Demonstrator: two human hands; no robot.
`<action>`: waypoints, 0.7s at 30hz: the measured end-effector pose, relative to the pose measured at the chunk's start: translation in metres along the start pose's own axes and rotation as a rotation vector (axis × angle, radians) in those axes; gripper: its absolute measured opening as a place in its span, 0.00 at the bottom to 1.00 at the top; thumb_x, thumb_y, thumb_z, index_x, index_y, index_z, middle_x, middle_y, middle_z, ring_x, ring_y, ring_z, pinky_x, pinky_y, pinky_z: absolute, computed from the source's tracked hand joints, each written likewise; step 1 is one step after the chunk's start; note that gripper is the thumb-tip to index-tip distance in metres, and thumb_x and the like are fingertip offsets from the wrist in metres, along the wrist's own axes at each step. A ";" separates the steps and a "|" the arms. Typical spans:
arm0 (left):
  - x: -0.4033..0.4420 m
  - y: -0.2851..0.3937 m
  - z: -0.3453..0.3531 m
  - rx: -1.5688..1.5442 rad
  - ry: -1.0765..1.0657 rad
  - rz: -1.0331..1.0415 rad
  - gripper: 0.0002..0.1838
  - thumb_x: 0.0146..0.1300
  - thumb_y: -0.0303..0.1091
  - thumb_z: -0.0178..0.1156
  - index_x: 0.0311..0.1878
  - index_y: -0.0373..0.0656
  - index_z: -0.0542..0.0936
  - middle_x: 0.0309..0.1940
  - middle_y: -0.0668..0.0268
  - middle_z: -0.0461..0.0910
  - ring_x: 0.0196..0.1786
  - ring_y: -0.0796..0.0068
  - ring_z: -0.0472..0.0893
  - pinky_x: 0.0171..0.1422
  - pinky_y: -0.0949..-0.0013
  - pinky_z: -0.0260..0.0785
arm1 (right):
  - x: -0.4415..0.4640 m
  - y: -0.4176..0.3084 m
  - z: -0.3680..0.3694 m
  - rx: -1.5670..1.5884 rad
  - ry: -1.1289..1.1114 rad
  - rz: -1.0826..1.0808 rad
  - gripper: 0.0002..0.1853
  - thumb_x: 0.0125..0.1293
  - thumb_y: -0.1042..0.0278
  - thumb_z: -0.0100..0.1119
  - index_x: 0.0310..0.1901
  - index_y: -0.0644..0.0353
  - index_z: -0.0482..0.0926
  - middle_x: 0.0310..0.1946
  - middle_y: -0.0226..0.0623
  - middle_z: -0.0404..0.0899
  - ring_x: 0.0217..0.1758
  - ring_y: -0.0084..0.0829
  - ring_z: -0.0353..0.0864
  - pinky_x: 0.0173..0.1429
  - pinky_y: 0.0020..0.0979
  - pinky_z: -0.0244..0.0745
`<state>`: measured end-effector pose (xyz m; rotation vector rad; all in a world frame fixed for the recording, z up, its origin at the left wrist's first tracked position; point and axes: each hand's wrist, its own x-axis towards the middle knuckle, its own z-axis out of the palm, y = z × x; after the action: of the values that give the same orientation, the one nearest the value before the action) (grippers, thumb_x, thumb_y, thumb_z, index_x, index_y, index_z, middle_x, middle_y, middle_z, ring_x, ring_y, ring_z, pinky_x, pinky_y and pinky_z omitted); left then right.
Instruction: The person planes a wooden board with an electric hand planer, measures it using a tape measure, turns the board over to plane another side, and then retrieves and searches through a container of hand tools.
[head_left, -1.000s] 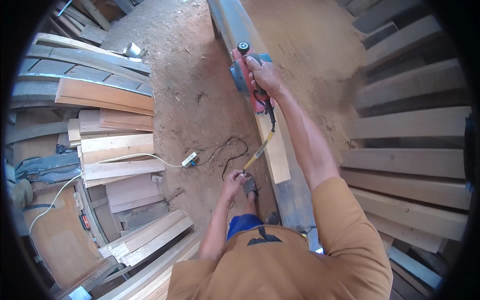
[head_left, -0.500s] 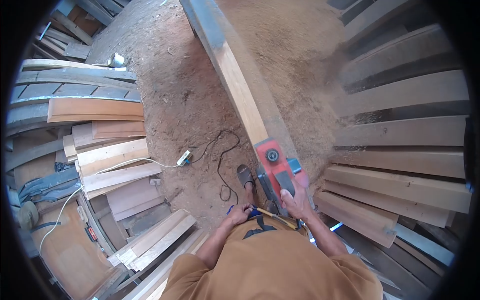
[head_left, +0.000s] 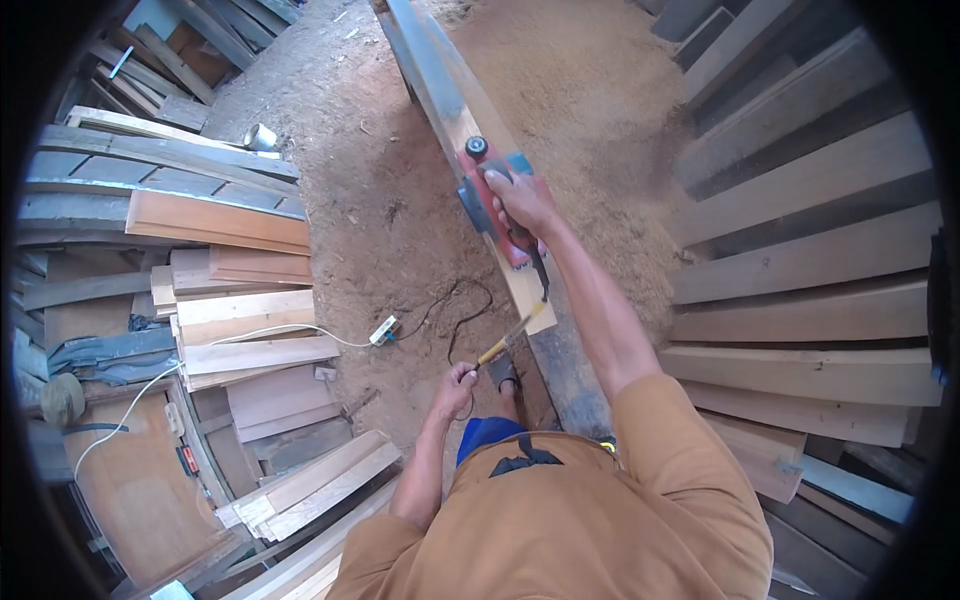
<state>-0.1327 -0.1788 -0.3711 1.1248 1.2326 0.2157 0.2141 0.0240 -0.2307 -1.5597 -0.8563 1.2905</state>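
My right hand is wrapped around the handle of a red electric planer, which rests on a long pale plank. A dark cord runs from the planer's rear and meets a yellow length of cord. Closed around the lower end of that yellow length is my left hand, held off to the left of the plank. The plank's near end shows bare wood, while its far part looks grey. Beneath it lies a long, dusty beam.
Sawdust and shavings cover the floor. A power strip with a white lead lies left of the plank, near a loose black cord. Stacked boards line the left side; thick timbers line the right. A sandalled foot stands beside the beam.
The planer has moved forward along the plank with my right arm stretching out, baring the plank's near end. My left hand has moved forward from my waist, holding the yellow cord.
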 end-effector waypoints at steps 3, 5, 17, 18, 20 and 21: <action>-0.008 -0.013 0.003 0.120 -0.027 -0.030 0.06 0.75 0.33 0.57 0.47 0.43 0.81 0.33 0.75 0.78 0.37 0.84 0.74 0.46 0.74 0.69 | -0.072 -0.008 0.000 0.031 0.073 0.008 0.18 0.76 0.51 0.54 0.35 0.58 0.79 0.20 0.25 0.75 0.20 0.19 0.74 0.24 0.28 0.70; -0.014 -0.037 0.010 0.182 -0.074 -0.062 0.07 0.75 0.34 0.57 0.47 0.43 0.81 0.33 0.75 0.78 0.37 0.83 0.75 0.46 0.72 0.70 | -0.116 0.034 -0.011 -0.102 -0.006 0.027 0.23 0.75 0.47 0.52 0.44 0.65 0.78 0.25 0.39 0.78 0.27 0.33 0.78 0.36 0.37 0.74; -0.040 0.002 0.026 0.422 -0.154 -0.201 0.13 0.74 0.40 0.57 0.51 0.42 0.83 0.42 0.57 0.86 0.47 0.64 0.84 0.55 0.61 0.74 | -0.202 0.074 -0.005 -0.148 0.119 0.071 0.25 0.73 0.52 0.55 0.58 0.67 0.75 0.29 0.47 0.81 0.30 0.40 0.84 0.39 0.42 0.77; -0.026 -0.010 0.019 0.356 -0.128 -0.205 0.13 0.74 0.40 0.57 0.51 0.42 0.83 0.41 0.60 0.86 0.46 0.66 0.83 0.54 0.62 0.74 | -0.174 0.054 -0.003 -0.177 0.131 0.046 0.25 0.73 0.50 0.55 0.55 0.67 0.76 0.28 0.49 0.81 0.30 0.42 0.84 0.40 0.43 0.76; 0.005 -0.028 0.003 0.213 -0.088 -0.195 0.12 0.75 0.38 0.57 0.51 0.42 0.83 0.38 0.65 0.84 0.43 0.72 0.82 0.52 0.65 0.73 | -0.108 0.021 0.003 -0.200 0.137 0.012 0.25 0.73 0.47 0.53 0.48 0.68 0.80 0.26 0.50 0.81 0.31 0.44 0.84 0.40 0.44 0.76; 0.021 -0.035 -0.004 0.135 -0.074 -0.180 0.11 0.75 0.37 0.56 0.50 0.42 0.82 0.36 0.68 0.83 0.42 0.75 0.81 0.51 0.67 0.73 | -0.073 0.010 0.005 -0.193 0.133 0.002 0.27 0.73 0.45 0.52 0.43 0.69 0.81 0.24 0.51 0.80 0.31 0.45 0.84 0.40 0.44 0.76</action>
<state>-0.1427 -0.1795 -0.4109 1.1201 1.2890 -0.0455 0.1931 -0.0448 -0.2153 -1.7763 -0.9159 1.1182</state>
